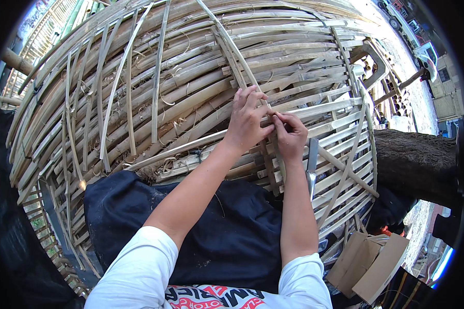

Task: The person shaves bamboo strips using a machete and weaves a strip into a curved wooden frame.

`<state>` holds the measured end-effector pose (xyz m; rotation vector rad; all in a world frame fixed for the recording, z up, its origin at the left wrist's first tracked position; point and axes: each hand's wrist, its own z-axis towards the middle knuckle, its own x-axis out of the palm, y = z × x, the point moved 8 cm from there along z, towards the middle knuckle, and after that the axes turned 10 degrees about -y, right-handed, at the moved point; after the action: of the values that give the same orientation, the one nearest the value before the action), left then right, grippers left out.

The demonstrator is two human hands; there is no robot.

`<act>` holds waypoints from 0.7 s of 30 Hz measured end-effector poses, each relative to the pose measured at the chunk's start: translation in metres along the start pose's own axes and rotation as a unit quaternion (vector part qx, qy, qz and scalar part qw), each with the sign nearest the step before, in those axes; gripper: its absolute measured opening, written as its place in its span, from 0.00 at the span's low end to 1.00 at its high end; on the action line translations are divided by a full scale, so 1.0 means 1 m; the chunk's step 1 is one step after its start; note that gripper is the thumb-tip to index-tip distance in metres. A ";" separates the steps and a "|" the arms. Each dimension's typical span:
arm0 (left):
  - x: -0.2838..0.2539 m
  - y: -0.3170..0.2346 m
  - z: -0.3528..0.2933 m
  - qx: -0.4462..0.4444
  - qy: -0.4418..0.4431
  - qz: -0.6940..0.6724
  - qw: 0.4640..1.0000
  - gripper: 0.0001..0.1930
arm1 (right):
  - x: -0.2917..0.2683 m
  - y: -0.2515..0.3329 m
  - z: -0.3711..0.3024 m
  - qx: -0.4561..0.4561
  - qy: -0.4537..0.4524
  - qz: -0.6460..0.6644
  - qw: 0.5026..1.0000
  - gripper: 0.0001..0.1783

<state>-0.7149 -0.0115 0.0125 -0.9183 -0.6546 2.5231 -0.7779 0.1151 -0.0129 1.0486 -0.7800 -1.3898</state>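
A long, pale bamboo strip (pixel 235 50) runs from the far edge down to my hands and on between my forearms. My left hand (pixel 250 116) is closed round it, with the fingers curled over the top. Close beside it my right hand (pixel 291 135) pinches the same strip between thumb and fingers. Just right of my right wrist lies a flat metal blade (pixel 312 162), which looks like a knife; its lower part is hidden by my forearm. Under both hands is a bed of split bamboo slats (pixel 201 77), with several loose strips (pixel 157 77) across it at the left.
Dark cloth (pixel 227 232) covers my lap. A slatted bamboo panel (pixel 345 170) lies at the right, beside a thick tree trunk (pixel 415 159). An open cardboard box (pixel 368 262) stands at the lower right. Cut bamboo tubes (pixel 392 103) are stacked beyond, with a vehicle (pixel 425 54) farther off.
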 end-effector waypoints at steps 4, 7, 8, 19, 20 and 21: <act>0.003 0.009 0.001 -0.023 -0.012 -0.031 0.999 0.10 | 0.002 0.004 0.000 -0.008 0.017 -0.018 1.000 0.04; 0.003 0.011 0.001 -0.031 -0.023 -0.039 0.999 0.07 | 0.004 0.010 0.000 -0.019 0.023 -0.033 0.999 0.04; 0.002 0.011 0.001 -0.030 -0.030 -0.039 0.998 0.06 | 0.004 0.012 0.000 -0.031 0.019 -0.037 0.999 0.04; 0.003 0.016 0.001 -0.057 -0.034 -0.050 0.997 0.06 | 0.005 -0.011 0.008 0.124 0.033 0.055 0.990 0.07; 0.002 0.017 0.002 -0.055 -0.032 -0.052 0.997 0.06 | 0.007 -0.012 0.008 0.144 0.050 0.054 0.987 0.07; 0.003 0.016 0.002 -0.056 -0.031 -0.053 0.997 0.06 | 0.008 -0.014 0.008 0.164 0.066 0.052 0.983 0.08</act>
<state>-0.7211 -0.0242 0.0035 -0.8221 -0.8480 2.4492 -0.7902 0.1081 -0.0238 1.3210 -0.9720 -1.1132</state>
